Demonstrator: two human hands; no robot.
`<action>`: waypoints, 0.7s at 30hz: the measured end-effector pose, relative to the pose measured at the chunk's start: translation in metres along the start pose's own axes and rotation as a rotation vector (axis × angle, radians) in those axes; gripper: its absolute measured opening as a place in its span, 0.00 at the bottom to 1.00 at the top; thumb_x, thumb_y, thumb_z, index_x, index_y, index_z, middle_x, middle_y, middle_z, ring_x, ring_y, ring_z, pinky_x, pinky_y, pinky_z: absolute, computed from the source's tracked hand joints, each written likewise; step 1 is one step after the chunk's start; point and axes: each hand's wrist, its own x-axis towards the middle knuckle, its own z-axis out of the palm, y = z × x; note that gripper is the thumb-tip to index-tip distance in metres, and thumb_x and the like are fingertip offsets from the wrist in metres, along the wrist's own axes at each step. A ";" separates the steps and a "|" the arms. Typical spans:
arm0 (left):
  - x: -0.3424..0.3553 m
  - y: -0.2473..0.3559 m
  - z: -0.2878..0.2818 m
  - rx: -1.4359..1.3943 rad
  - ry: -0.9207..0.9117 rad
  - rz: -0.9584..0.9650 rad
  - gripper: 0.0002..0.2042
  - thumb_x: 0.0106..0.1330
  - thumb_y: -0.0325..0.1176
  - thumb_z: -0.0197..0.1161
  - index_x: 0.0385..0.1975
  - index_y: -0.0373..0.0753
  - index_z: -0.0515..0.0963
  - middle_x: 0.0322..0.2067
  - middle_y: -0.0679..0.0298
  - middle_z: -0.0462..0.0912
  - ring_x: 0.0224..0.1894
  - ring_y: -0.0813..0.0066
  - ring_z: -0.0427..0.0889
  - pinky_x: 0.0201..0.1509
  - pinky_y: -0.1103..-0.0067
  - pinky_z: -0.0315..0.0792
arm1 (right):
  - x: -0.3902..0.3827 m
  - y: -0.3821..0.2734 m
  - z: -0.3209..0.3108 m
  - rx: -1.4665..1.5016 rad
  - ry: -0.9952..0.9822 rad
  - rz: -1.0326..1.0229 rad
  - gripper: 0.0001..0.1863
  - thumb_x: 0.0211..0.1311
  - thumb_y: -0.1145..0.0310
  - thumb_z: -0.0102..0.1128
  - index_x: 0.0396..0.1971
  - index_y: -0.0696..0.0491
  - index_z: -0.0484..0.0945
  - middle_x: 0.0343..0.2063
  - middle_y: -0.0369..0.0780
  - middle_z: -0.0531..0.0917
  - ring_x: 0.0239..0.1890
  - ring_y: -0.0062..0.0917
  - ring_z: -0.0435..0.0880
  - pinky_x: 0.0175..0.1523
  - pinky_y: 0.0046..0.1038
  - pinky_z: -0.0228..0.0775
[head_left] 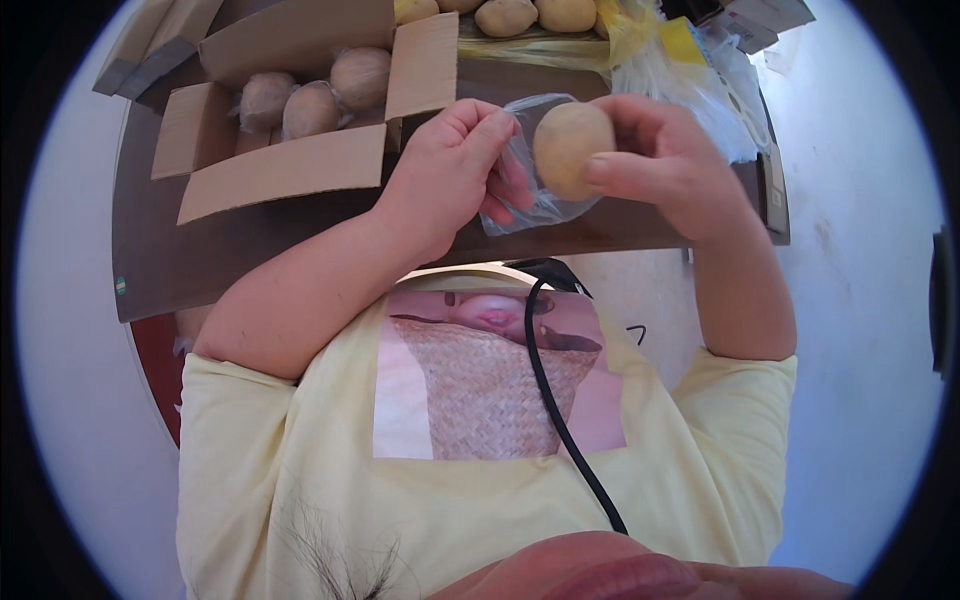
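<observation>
My left hand (465, 165) pinches the edge of a clear plastic bag (548, 213) above the front of the table. My right hand (668, 160) grips a round, yellowish-brown potato (572, 150) from its right side, thumb in front. The potato is against the bag; whether it is inside or just before the opening I cannot tell. To the left of my hands stands an open cardboard box (285, 182). Several potatoes wrapped in clear plastic (311, 110) lie in it.
Bare potatoes (506, 17) lie on yellow plastic (560, 53) at the far side of the dark table (215, 245). Crumpled clear plastic bags (690, 95) are heaped at the right. Folded cardboard (150, 45) stands at the far left. A black cable (545, 385) hangs down my shirt.
</observation>
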 end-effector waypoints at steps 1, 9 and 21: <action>0.001 -0.002 0.001 0.011 0.024 0.014 0.11 0.74 0.42 0.52 0.40 0.40 0.72 0.27 0.65 0.80 0.24 0.76 0.81 0.21 0.83 0.74 | 0.002 0.006 0.001 -0.160 0.040 0.056 0.27 0.52 0.57 0.72 0.45 0.62 0.78 0.36 0.37 0.83 0.38 0.18 0.81 0.44 0.23 0.73; 0.011 -0.015 -0.005 0.124 0.095 -0.032 0.10 0.74 0.40 0.52 0.40 0.40 0.71 0.22 0.67 0.78 0.23 0.77 0.80 0.22 0.84 0.73 | 0.018 0.042 0.030 -0.975 0.168 -0.043 0.29 0.49 0.47 0.68 0.40 0.58 0.79 0.38 0.46 0.84 0.41 0.40 0.83 0.45 0.37 0.76; -0.008 -0.008 -0.004 0.218 0.083 0.143 0.10 0.76 0.40 0.50 0.40 0.39 0.71 0.23 0.66 0.79 0.24 0.78 0.81 0.24 0.84 0.74 | -0.008 0.035 0.021 -1.002 0.032 -0.126 0.24 0.52 0.64 0.71 0.49 0.53 0.76 0.41 0.42 0.82 0.43 0.39 0.81 0.46 0.35 0.74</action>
